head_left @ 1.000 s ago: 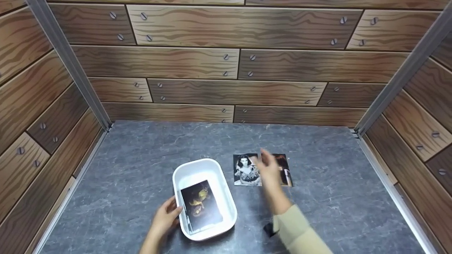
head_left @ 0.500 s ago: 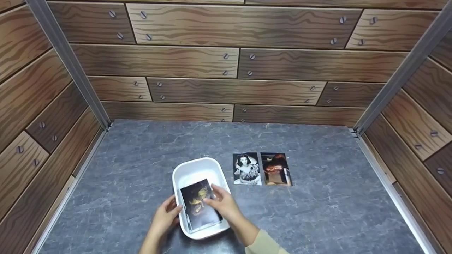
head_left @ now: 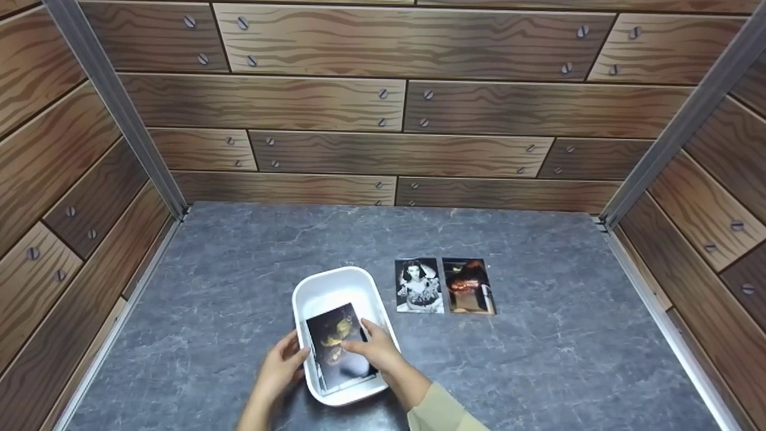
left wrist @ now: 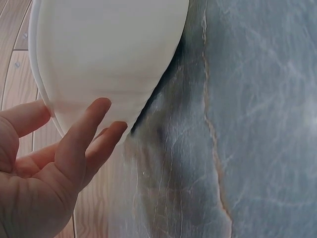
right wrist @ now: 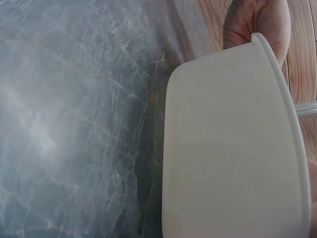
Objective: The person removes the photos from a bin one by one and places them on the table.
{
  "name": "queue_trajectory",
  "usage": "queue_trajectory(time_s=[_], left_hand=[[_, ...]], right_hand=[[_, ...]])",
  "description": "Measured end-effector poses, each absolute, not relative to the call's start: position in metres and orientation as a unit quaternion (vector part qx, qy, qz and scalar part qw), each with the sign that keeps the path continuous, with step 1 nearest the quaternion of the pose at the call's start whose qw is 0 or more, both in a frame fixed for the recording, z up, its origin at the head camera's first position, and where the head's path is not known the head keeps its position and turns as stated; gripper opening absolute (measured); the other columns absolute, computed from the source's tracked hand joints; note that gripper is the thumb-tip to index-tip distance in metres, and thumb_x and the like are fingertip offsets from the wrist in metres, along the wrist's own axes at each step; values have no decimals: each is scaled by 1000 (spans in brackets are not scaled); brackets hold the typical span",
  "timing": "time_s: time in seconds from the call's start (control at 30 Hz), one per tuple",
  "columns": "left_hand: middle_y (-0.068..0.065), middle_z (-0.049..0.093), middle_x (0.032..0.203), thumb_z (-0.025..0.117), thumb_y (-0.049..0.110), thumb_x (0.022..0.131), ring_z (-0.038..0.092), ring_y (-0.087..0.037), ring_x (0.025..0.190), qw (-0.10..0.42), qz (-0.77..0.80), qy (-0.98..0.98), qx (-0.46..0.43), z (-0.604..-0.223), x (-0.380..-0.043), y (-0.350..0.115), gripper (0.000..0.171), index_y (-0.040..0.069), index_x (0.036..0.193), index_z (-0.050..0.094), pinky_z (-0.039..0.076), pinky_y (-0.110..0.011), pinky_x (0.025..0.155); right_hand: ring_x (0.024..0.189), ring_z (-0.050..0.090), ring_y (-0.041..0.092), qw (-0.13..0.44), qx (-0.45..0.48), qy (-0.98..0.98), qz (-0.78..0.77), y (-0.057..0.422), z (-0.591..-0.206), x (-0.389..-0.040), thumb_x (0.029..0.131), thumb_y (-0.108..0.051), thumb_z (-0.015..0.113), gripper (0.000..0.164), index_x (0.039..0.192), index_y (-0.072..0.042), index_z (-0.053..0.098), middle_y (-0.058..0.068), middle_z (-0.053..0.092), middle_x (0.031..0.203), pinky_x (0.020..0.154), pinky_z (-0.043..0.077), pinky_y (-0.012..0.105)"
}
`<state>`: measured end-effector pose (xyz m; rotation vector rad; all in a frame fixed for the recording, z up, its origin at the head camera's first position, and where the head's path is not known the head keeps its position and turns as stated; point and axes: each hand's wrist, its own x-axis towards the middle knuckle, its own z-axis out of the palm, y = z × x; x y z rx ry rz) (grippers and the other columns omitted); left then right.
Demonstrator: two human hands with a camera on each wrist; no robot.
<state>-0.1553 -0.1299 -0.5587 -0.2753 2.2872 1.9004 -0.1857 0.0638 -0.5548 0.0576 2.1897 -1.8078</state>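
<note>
The dark picture card (head_left: pixel 332 358) is in the white tub (head_left: pixel 337 296), low in the middle of the frame. It looks light, thin and bendy, maybe slippery, so its edges seem best to hold. The right hand (head_left: pixel 382 354) has its thumb over it; I can't tell if it pinches. The left hand (head_left: pixel 280 366) grips the tub's left rim. A black-and-white card (head_left: pixel 419 286) and a brown card (head_left: pixel 468 287) lie right of the middle.

Glare on dark photo (head_left: pixel 331 355), tabletop (right wrist: pixel 74 129); wrist views soft, hazy.
</note>
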Motion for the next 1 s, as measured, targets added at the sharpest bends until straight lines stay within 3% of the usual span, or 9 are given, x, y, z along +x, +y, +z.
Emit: queue_trajectory(time_s=[0.53,0.77,0.87,1.0], left_hand=[[-36,40,141,57,9,96,47,-49,127,74,625,770,-105,-557,-155,-128,59,-13,144,30,59,-43,81],[-34,39,143,58,11,96,46,-48,128,82,622,770,-120,-557,-155,-128,60,-10,145,30,58,-45,84],[-35,38,143,58,10,96,46,-48,128,80,624,768,-120,-557,-155,-128,60,-10,145,30,57,-45,85],[-36,37,143,58,11,96,45,-49,128,80,625,769,-107,-557,-155,-129,61,-12,145,29,58,-44,84]], right_hand=[[134,35,50,168,23,751,-638,61,-558,-188,81,-4,60,63,136,17,39,37,40,141,112,34,53],[131,44,45,146,16,779,-610,62,-555,-183,81,-7,61,55,133,6,52,31,48,138,108,40,50],[131,43,46,136,10,774,-618,61,-555,-182,80,-5,60,53,131,7,52,32,48,138,108,40,50],[115,56,42,112,6,762,-637,60,-557,-181,76,3,61,52,127,8,52,32,55,127,90,53,43]])
